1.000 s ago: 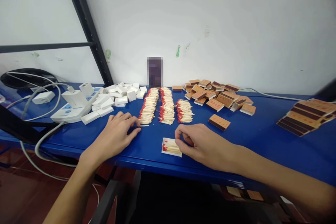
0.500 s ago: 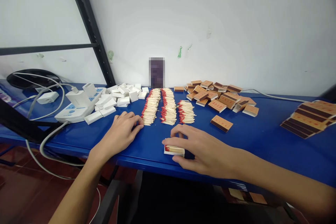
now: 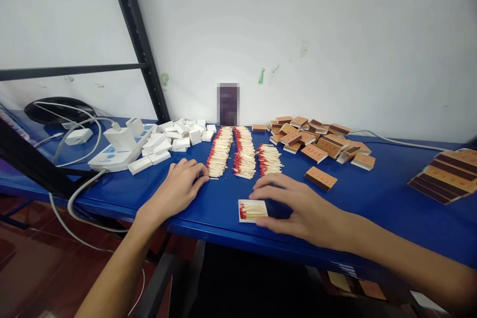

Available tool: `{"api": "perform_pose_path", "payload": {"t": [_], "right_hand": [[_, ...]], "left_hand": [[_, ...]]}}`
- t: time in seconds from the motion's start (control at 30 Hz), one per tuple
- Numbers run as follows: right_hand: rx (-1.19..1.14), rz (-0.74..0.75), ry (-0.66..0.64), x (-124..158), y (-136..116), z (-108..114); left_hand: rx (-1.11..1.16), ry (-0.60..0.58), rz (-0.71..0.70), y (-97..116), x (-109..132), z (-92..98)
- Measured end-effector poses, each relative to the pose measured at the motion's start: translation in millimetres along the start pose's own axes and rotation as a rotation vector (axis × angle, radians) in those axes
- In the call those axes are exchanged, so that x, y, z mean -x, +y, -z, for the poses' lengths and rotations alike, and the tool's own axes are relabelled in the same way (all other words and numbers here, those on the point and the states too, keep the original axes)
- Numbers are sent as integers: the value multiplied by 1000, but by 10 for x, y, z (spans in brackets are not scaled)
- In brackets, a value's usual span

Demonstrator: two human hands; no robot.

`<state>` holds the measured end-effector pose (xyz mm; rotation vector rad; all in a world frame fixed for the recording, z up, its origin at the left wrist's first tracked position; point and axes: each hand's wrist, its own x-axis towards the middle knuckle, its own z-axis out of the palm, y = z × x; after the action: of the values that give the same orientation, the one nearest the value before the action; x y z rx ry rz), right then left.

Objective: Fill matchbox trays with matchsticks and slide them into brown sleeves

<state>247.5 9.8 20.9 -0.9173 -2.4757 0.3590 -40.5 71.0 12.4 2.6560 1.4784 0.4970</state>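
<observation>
A white matchbox tray [image 3: 263, 202] holding red-headed matches [image 3: 251, 211] lies near the table's front edge. My right hand [image 3: 298, 206] is open beside it, thumb at its lower right corner and fingers apart beyond its far edge. My left hand [image 3: 182, 184] rests on the table with thumb and forefinger pinched together. A single match [image 3: 213, 179] sticks out at those fingertips, next to the left row of matches [image 3: 220, 151]. Two more match rows stand beside it, the middle one [image 3: 245, 151] and a shorter right one [image 3: 270, 160].
White empty-looking trays [image 3: 164, 141] are heaped at the back left, near a power strip [image 3: 112, 156] with cables. Orange matchbox sleeves [image 3: 316, 141] are piled at the back right; one sleeve [image 3: 321, 178] lies apart. A sleeve stack [image 3: 445, 176] sits far right. A black rack post [image 3: 139, 39] rises at left.
My right forefinger has lifted off the tray's matches, and the hand has opened wider. A match end now shows at my left fingertips. The view has shifted slightly.
</observation>
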Motion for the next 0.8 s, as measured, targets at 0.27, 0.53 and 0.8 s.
{"api": "perform_pose_path", "payload": {"t": [0.27, 0.53, 0.8], "right_hand": [[205, -192, 149, -166, 294, 160], [273, -188, -25, -292, 333, 17], [316, -171, -73, -403, 335, -45]], "left_hand": [[188, -36, -167, 518, 108, 101], [20, 76, -110, 413, 19, 44], [-162, 99, -41, 77, -90, 15]]}}
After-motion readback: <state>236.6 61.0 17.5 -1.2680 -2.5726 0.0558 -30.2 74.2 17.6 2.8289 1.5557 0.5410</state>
